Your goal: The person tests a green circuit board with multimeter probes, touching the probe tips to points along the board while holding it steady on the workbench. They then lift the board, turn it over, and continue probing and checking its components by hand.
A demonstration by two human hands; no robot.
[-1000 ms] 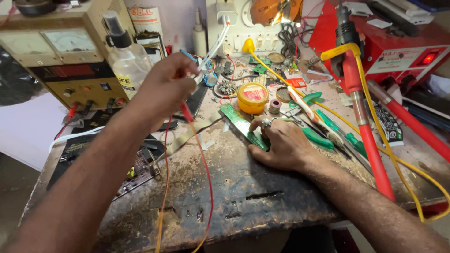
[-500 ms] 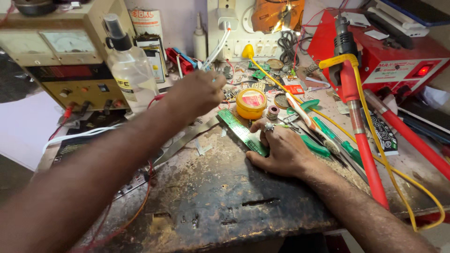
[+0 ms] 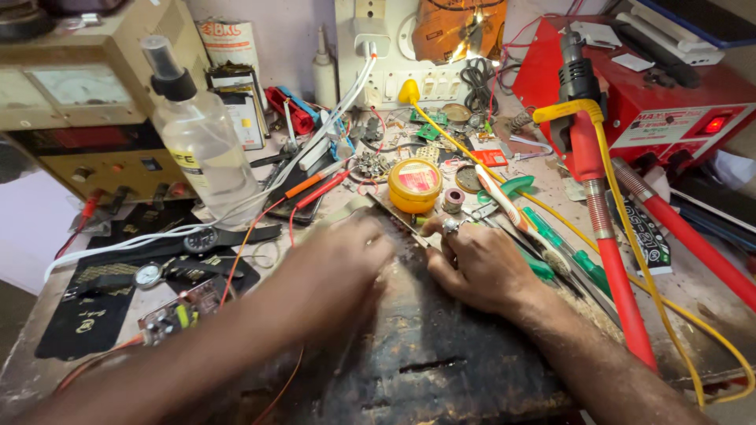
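Observation:
My right hand rests on the worn bench top, its fingertips pinching the right end of a narrow green circuit board. The board lies slanted between both hands and is mostly hidden. My left hand is blurred with motion, fingers curled down at the board's left end; whether it grips the board is unclear. A red test probe with its red wire lies on the bench just beyond the left hand. A small solder spool stands just beyond my right fingers.
A yellow round tin stands behind the board. A clear spray bottle and a beige meter box stand left. A red station, a red hot-air wand with yellow cable and green screwdrivers lie right. A wristwatch lies left.
My left hand held the red probe up near the bottle, carried it toward the back, let it go, and dropped to the board's left end. My right hand stayed on the board.

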